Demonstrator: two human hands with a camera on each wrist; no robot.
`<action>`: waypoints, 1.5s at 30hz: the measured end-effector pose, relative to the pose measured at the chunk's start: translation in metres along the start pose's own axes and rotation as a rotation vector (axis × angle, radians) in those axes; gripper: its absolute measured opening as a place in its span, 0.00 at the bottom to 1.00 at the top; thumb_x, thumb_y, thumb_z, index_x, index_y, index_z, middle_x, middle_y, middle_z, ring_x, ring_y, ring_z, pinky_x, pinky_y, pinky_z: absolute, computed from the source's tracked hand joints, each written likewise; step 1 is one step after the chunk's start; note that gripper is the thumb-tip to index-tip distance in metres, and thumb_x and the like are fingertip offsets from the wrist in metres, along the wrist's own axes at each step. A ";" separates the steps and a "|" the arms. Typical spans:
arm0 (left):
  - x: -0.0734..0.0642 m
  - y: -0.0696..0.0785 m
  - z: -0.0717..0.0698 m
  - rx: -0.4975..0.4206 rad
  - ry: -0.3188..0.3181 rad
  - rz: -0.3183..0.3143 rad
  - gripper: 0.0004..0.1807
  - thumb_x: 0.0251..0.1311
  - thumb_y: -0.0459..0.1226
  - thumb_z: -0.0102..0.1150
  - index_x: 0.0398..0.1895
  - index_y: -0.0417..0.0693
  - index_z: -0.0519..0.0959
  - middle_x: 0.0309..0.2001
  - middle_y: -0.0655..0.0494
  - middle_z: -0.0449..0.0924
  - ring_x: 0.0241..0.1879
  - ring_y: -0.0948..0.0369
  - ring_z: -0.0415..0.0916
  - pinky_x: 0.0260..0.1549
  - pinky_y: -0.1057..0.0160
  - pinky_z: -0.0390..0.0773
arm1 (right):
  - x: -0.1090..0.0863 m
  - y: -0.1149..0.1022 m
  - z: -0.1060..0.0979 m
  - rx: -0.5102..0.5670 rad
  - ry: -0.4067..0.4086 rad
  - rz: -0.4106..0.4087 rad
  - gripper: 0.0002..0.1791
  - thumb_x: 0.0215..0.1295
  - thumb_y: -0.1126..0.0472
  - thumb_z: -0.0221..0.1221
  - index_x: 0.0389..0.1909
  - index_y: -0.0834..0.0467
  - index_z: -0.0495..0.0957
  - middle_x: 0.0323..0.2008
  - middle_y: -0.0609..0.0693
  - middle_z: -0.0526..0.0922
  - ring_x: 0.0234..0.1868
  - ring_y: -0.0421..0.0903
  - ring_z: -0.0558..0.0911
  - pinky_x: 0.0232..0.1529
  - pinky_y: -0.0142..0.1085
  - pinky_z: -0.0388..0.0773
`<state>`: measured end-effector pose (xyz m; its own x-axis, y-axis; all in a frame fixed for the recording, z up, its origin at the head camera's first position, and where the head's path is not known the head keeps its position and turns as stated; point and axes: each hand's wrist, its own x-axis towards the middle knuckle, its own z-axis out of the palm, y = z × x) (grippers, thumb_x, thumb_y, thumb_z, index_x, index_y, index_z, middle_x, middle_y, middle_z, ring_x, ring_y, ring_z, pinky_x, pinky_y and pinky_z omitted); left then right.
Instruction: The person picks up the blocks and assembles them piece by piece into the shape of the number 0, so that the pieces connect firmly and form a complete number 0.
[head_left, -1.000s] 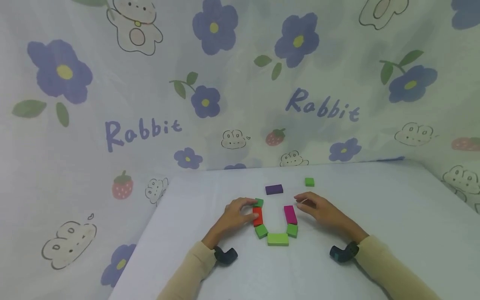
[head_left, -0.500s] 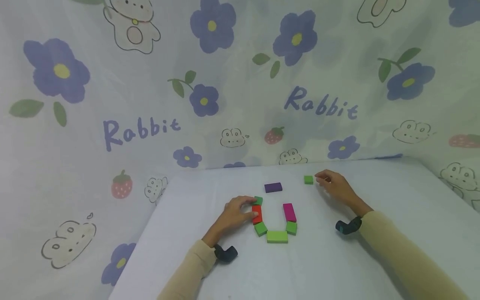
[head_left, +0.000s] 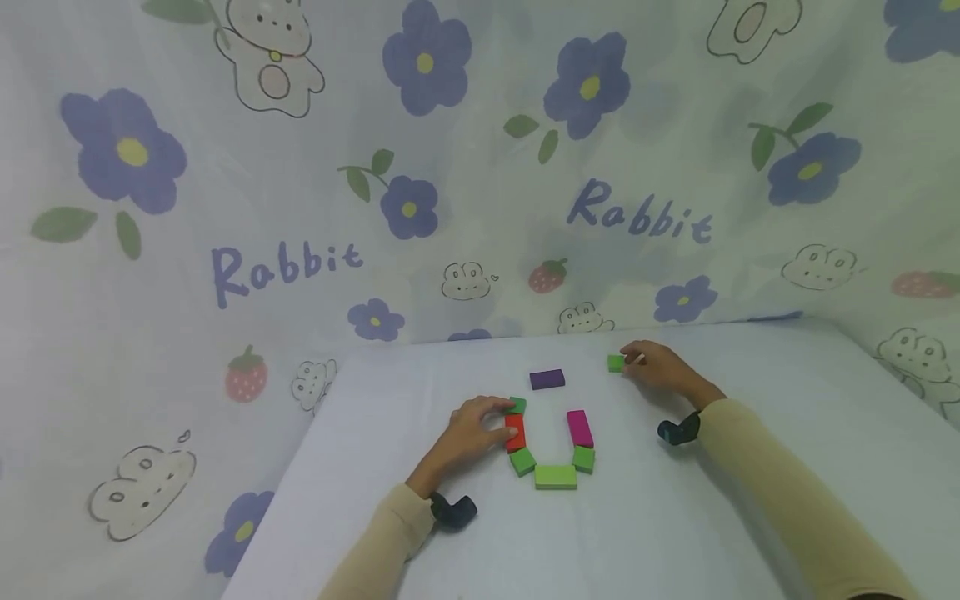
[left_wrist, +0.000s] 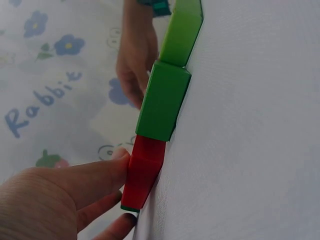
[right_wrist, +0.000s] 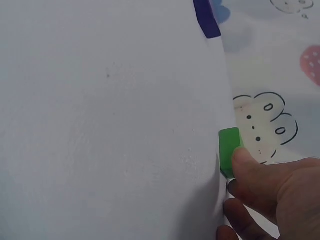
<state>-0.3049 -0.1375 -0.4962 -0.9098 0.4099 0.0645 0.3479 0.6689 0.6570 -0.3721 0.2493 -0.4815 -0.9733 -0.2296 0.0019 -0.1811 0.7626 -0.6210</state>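
Note:
At the back right, my right hand (head_left: 663,369) pinches a small green block (right_wrist: 229,151), its thumb against the block's side; the far fingertips are partly hidden. My left hand (head_left: 468,433) stays at the left side of a row of blocks. Its thumb touches the red block (left_wrist: 145,170), and its index finger reaches the small green block (head_left: 517,406) at the row's far end. The U-shaped row continues through a green block (left_wrist: 163,102), a light green block (head_left: 556,477), another green block (head_left: 583,459) and a magenta block (head_left: 580,428).
A purple block (head_left: 547,379) lies apart, beyond the U's opening. The white tabletop (head_left: 637,525) meets a patterned cloth backdrop (head_left: 480,167) along its back edge. Each wrist wears a dark camera mount (head_left: 453,512).
My right hand has moved away from beside the magenta block to the back right, reaching the lone green block and closing on it. The left hand has kept its place.

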 end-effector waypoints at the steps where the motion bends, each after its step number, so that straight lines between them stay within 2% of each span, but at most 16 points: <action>1: 0.000 -0.001 0.001 0.002 0.003 0.004 0.24 0.61 0.49 0.65 0.61 0.60 0.78 0.63 0.55 0.77 0.68 0.50 0.66 0.66 0.38 0.57 | 0.000 0.000 0.001 -0.002 0.005 0.007 0.22 0.72 0.60 0.56 0.62 0.64 0.73 0.54 0.63 0.80 0.56 0.62 0.78 0.58 0.57 0.74; 15: -0.001 0.000 -0.001 0.014 -0.003 0.008 0.23 0.62 0.49 0.65 0.61 0.62 0.79 0.63 0.56 0.77 0.68 0.52 0.67 0.66 0.41 0.59 | 0.000 -0.004 0.001 0.030 0.028 0.062 0.19 0.70 0.57 0.59 0.56 0.63 0.76 0.53 0.62 0.80 0.54 0.59 0.79 0.53 0.52 0.77; 21: -0.002 -0.001 -0.001 -0.003 -0.003 0.011 0.23 0.62 0.49 0.64 0.61 0.61 0.79 0.62 0.55 0.77 0.68 0.52 0.67 0.66 0.40 0.59 | -0.006 -0.015 0.008 0.079 -0.025 0.062 0.20 0.68 0.54 0.62 0.56 0.58 0.78 0.53 0.59 0.81 0.54 0.56 0.79 0.52 0.49 0.79; 25: -0.001 0.000 -0.003 -0.008 -0.003 0.013 0.23 0.63 0.49 0.64 0.62 0.61 0.79 0.63 0.55 0.76 0.68 0.51 0.66 0.66 0.40 0.58 | -0.011 -0.028 0.015 0.084 -0.047 0.021 0.19 0.67 0.54 0.62 0.56 0.57 0.78 0.52 0.55 0.82 0.52 0.53 0.80 0.50 0.47 0.80; 33: -0.001 0.001 -0.003 -0.002 -0.007 0.013 0.24 0.62 0.50 0.64 0.62 0.61 0.79 0.64 0.55 0.76 0.69 0.51 0.65 0.67 0.40 0.58 | -0.024 -0.046 0.023 0.075 -0.058 -0.146 0.17 0.67 0.56 0.64 0.54 0.57 0.79 0.50 0.52 0.83 0.50 0.51 0.81 0.51 0.47 0.81; 39: -0.001 0.002 -0.005 -0.007 -0.008 0.009 0.24 0.62 0.50 0.64 0.62 0.62 0.79 0.63 0.55 0.76 0.69 0.51 0.65 0.67 0.39 0.58 | -0.023 -0.054 0.034 0.107 -0.044 -0.191 0.18 0.67 0.57 0.63 0.55 0.57 0.78 0.50 0.51 0.83 0.50 0.48 0.81 0.53 0.46 0.81; 45: -0.001 -0.001 -0.002 -0.002 -0.004 -0.002 0.24 0.62 0.49 0.65 0.61 0.62 0.79 0.63 0.55 0.76 0.68 0.51 0.66 0.67 0.39 0.58 | -0.026 -0.058 0.044 0.135 -0.074 -0.246 0.17 0.66 0.61 0.64 0.54 0.60 0.79 0.49 0.53 0.83 0.48 0.49 0.82 0.50 0.43 0.81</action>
<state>-0.3052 -0.1395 -0.4956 -0.9097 0.4109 0.0597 0.3452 0.6686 0.6587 -0.3302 0.1846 -0.4805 -0.8887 -0.4449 0.1110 -0.3849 0.5921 -0.7080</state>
